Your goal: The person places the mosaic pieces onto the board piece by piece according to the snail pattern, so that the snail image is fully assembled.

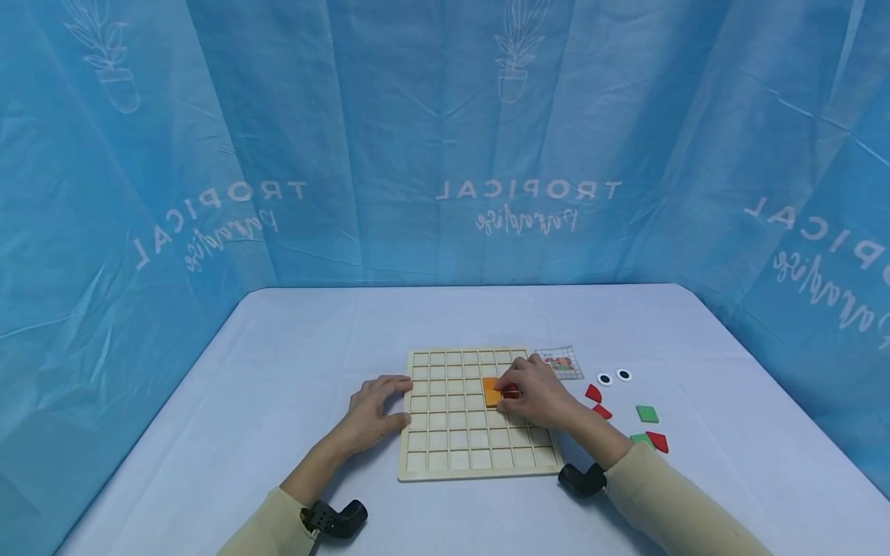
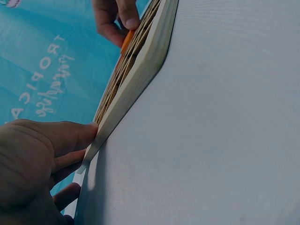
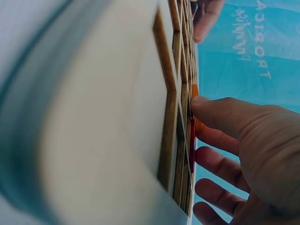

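Note:
A pale wooden grid board [image 1: 459, 442] lies on the table. My left hand [image 1: 375, 411] rests at its left edge, thumb and fingers spread apart; in the left wrist view the thumb touches the rim. Over the upper right part of the grid, my right hand [image 1: 538, 392] pinches an orange tile [image 1: 490, 392] between thumb and index finger. That tile stands slightly proud of the grid in the left wrist view. A dark red piece [image 1: 511, 391] sits in the grid beside it, partly hidden under the right hand.
Right of the board lie red pieces [image 1: 593, 393], a green square tile [image 1: 647, 414], another green piece partly under a red one [image 1: 657, 442], and two black-and-white eye discs [image 1: 604, 379]. A printed picture card [image 1: 562, 363] lies by the board's far right corner. Blue curtain [image 1: 445, 139] surrounds the table.

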Demonstrator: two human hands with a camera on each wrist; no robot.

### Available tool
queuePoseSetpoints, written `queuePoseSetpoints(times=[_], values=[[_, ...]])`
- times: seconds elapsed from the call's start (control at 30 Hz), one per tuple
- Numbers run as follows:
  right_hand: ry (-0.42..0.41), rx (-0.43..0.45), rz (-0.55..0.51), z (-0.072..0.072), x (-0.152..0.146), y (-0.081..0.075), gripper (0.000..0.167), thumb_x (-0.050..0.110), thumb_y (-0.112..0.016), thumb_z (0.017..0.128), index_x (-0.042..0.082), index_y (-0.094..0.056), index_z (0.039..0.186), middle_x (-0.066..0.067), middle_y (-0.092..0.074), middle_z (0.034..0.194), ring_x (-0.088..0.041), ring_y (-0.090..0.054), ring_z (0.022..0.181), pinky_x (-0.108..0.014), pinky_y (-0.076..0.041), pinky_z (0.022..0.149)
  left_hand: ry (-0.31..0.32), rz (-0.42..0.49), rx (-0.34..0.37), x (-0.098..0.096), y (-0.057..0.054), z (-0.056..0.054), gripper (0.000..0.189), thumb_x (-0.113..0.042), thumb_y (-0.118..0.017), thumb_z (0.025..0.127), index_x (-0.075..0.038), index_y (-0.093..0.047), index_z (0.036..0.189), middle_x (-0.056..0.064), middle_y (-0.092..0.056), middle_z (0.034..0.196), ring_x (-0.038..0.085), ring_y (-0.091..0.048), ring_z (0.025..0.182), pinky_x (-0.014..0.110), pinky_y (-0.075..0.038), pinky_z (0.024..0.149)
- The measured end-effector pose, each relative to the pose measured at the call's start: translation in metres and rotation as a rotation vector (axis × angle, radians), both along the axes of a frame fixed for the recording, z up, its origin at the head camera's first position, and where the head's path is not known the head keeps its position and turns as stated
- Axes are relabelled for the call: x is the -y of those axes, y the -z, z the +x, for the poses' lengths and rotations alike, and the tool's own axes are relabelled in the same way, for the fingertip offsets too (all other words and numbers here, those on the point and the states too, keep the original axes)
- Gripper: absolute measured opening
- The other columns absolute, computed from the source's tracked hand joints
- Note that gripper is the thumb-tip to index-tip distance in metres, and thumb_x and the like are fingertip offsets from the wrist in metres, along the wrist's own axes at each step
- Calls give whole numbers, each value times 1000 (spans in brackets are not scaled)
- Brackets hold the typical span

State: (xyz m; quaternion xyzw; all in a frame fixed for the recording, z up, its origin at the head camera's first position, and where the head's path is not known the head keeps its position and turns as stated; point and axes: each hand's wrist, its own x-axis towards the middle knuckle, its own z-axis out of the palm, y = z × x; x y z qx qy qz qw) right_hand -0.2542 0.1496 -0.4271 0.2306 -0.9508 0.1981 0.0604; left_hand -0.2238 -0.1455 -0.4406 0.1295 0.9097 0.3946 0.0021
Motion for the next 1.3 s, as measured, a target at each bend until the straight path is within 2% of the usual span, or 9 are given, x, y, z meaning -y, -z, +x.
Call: queuePoseSetpoints(times=[0.8, 1.0, 1.3], values=[[10, -18, 5, 2, 0, 0, 24, 30, -79, 74, 20, -74, 95, 5, -62, 99, -13, -41, 89, -28, -36, 74, 4, -1, -1, 1, 2, -1, 47, -13, -67, 80, -11, -57, 126, 5, -50, 138, 31, -32, 133, 57, -16, 109], [72, 14, -40, 4, -10, -8, 23, 28, -77, 75, 21, -74, 97, 3, -63, 101, -16, -44, 95, -31, -39, 75, 13, 2, -2, 1, 2, 0, 46, -13, -68, 81, -10, -57, 126, 5, -49, 138, 32, -32, 133, 57, -16, 109], [185, 27, -49, 10, -51, -13, 26, 28, -76, 77, 19, -71, 101, -2, -61, 107, -22, -45, 103, -40, -46, 81, 14, -3, -4, 2, 2, -1, 47, -14, -68, 81, -11, -57, 126, 4, -50, 139, 31, -32, 133, 57, -16, 110]])
